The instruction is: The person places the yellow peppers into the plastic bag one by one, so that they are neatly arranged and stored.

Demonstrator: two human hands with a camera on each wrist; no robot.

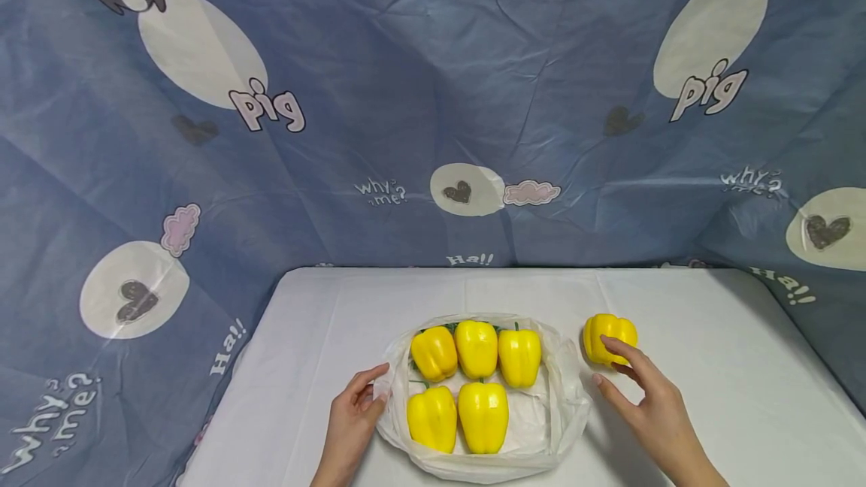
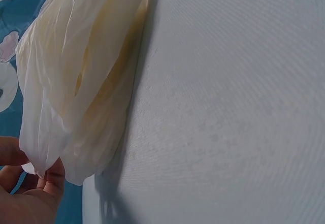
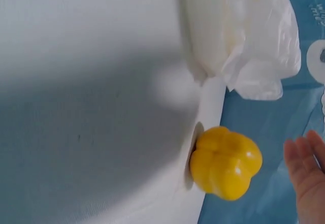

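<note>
My left hand (image 1: 355, 412) pinches the left rim of a white plastic bag (image 1: 571, 389) between thumb and fingers. The left wrist view shows the thin film of the bag (image 2: 56, 92) bunched at those fingers. Inside the wide-mouthed bag lie several yellow bell peppers (image 1: 483, 419) in two rows, some with green stems showing. One more yellow bell pepper (image 1: 598, 328) lies on the table right of the bag. Close over it is my right hand (image 1: 656, 412), thumb and fingers spread apart. In the right wrist view a gap shows between this pepper (image 3: 226, 163) and the fingers.
A white cloth covers the table (image 1: 318, 307). Behind it and at both sides hangs a blue printed curtain (image 1: 406, 58). The bag fills the table's front middle, with the loose pepper a short way off its right rim.
</note>
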